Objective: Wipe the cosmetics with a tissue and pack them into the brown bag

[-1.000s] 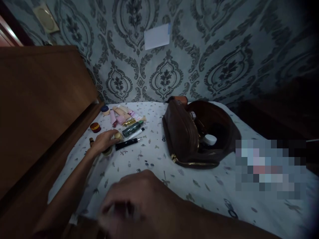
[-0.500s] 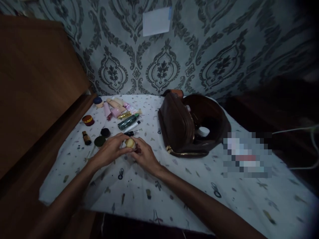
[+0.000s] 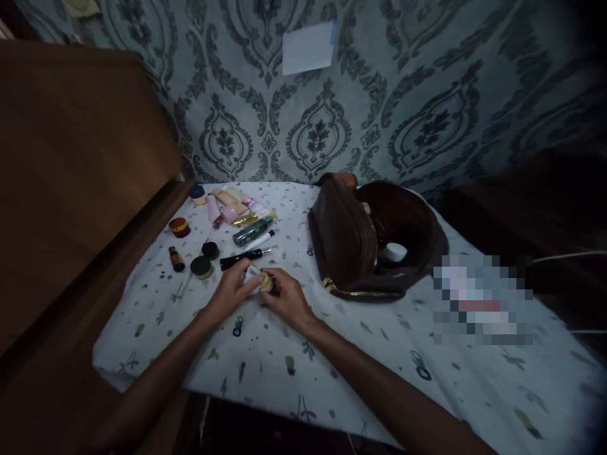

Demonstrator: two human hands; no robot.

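In the head view, my right hand [image 3: 288, 296] grips a small yellowish-topped jar [image 3: 266, 282] between its thumb and fingers. My left hand [image 3: 236, 282] is closed on a white tissue-like piece [image 3: 253, 275], which presses against the jar's left side. Both hands are just above the cloth, close together. A long black tube [image 3: 244, 257] lies just beyond my left fingers, partly covered by them. To the left of that hand sit a dark green round lid or jar [image 3: 202, 267] and a small black round pot [image 3: 210, 250].
An open brown leather bag [image 3: 339, 237] stands to the right, with a white round container [image 3: 395, 252] inside. Several cosmetics, among them a green bottle [image 3: 250, 232] and a red-brown jar [image 3: 179, 227], lie at the back left. A wooden cabinet [image 3: 85, 177] borders the left.
The view has shifted, so everything sits slightly further right. My left hand has drawn back a little, uncovering more of the black tube, and the white piece shows more against the jar.
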